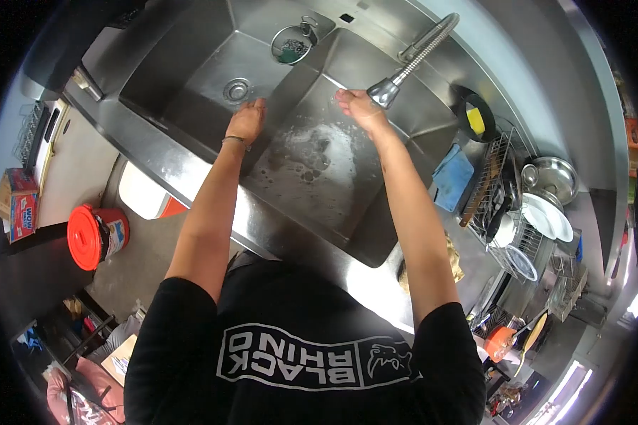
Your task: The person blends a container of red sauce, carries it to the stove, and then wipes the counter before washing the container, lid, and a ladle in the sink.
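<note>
Person leans over a steel double sink [191,152], both arms stretched out. Left hand [247,120] rests flat, fingers together, on the divider between the two basins, just beside the left basin's drain [237,90]; holds nothing. A thin bracelet [235,141] sits on that wrist. Right hand [358,106] is up at the spray head of the faucet [411,62], over the right basin, touching or just short of the nozzle, cannot tell which. Its fingers look loosely curled, nothing gripped that I can see.

Right basin floor is wet with foam patches near its middle. A small wire basket [291,44] with something green hangs at the back edge of the sink, on the divider. On the counter right of the sink: blue cloth [452,177], yellow sponge [476,120] in a black dish, dish rack [507,205] with white plates [548,217] and a steel bowl [556,177]. Red bucket [92,237] stands on the floor, left of the sink.
</note>
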Tool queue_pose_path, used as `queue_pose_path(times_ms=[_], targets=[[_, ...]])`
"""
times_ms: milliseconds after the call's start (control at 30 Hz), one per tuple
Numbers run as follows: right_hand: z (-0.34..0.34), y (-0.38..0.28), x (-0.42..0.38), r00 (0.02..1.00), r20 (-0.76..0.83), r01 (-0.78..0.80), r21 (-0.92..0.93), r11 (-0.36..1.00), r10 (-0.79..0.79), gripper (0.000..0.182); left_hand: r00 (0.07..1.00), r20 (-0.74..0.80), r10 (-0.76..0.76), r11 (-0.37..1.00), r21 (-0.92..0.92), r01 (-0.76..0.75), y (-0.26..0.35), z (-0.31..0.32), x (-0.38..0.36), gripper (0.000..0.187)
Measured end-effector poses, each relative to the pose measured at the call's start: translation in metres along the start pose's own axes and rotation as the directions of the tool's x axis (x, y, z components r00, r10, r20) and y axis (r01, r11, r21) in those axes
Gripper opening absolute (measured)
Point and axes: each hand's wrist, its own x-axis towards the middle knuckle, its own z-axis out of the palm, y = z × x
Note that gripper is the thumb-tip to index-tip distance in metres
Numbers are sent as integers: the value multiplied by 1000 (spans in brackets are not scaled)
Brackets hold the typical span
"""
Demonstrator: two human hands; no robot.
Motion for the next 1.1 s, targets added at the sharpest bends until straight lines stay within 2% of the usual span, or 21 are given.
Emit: queue_pose_path(times_ms=[67, 100, 167, 200, 267, 333, 400, 467, 533, 600, 633, 667, 733, 767, 800, 867, 933, 967, 1000, 1067, 1100], targets=[[5, -22, -9, 979, 194, -64, 20, 998, 59, 45, 999, -30, 23, 999, -32, -24, 0, -1, -1, 21], [8, -32, -17, 978, 201, -63, 21, 998, 57, 45, 997, -67, 43, 998, -44, -46, -1, 1, -1, 21], [18, -46, -30, 893, 444, -107, 51, 993, 73, 48, 994, -100, 52, 997, -54, -58, -4, 5, -2, 20], [18, -43, -27, 890, 451, -108, 51, 993, 74, 48, 996, -82, 44, 998, -38, -47, -6, 7, 0, 22], [9, -40, -21, 966, 260, -3, 13, 1000, -1, 48, 997, -65, 36, 999, -20, -37, -4, 5, -1, 25], [0, -32, -19, 982, 185, -37, 60, 998, 25, 48, 1000, -10, 6, 1000, -3, -6, -2, 0, 0, 24], [-4, -14, -15, 999, 27, -38, 253, 967, 32, 48, 1000, -7, -2, 1000, -11, 2, 1, -2, 0, 24], [2, -20, -30, 995, 94, -37, 218, 975, 17, 49, 1000, -2, -8, 1000, -18, 8, 3, -5, -1, 24], [7, -26, -42, 859, 482, -194, 0, 981, 170, 44, 999, 32, -10, 1000, -21, 10, 3, -6, -1, 25], [-5, -7, -30, 886, 439, -153, -23, 988, 148, 43, 1000, -3, 0, 1000, -9, 0, -2, 3, 1, 26], [-11, -1, -27, 977, 212, 7, 128, 992, -34, 45, 999, -39, 5, 1000, 2, -5, -1, 4, 1, 27], [-14, 6, -24, 980, -49, 197, 232, 953, -191, 46, 999, -39, 6, 1000, 3, -6, -2, 4, 1, 27], [-13, -2, -22, 991, -102, 107, 212, 971, -87, 42, 999, -41, 15, 1000, 13, -15, -2, 3, 0, 28], [-10, -10, -34, 984, 162, 26, 269, 963, -72, 38, 999, -39, 16, 1000, 10, -16, 0, 2, -1, 28], [-7, -19, -45, 907, 415, -67, 302, 951, -68, 35, 999, -36, 10, 1000, -17, -10, 1, 1, -1, 27], [-7, -15, -44, 873, 488, -108, 184, 977, 5, 35, 999, -33, -5, 999, -45, 3, 0, 1, -1, 26], [-9, 9, -21, 989, 147, 13, 94, 996, -27, 41, 999, -28, 28, 999, -24, -29, -4, 3, -1, 26], [-7, 12, -14, 998, -61, 34, -13, 999, -35, 41, 999, -25, 31, 999, -20, -31, -5, 5, -1, 26], [-6, 17, -13, 997, -62, 39, -12, 999, -40, 41, 1000, -19, 15, 1000, -3, -15, -5, 6, 0, 25], [2, -2, -39, 951, 309, -88, 287, 954, -5, 39, 1000, -15, -7, 1000, 12, 8, -5, 5, 2, 24], [3, 3, -41, 900, 419, -196, 145, 970, 119, 40, 999, -35, 19, 1000, 1, -19, -4, 3, 0, 23]])
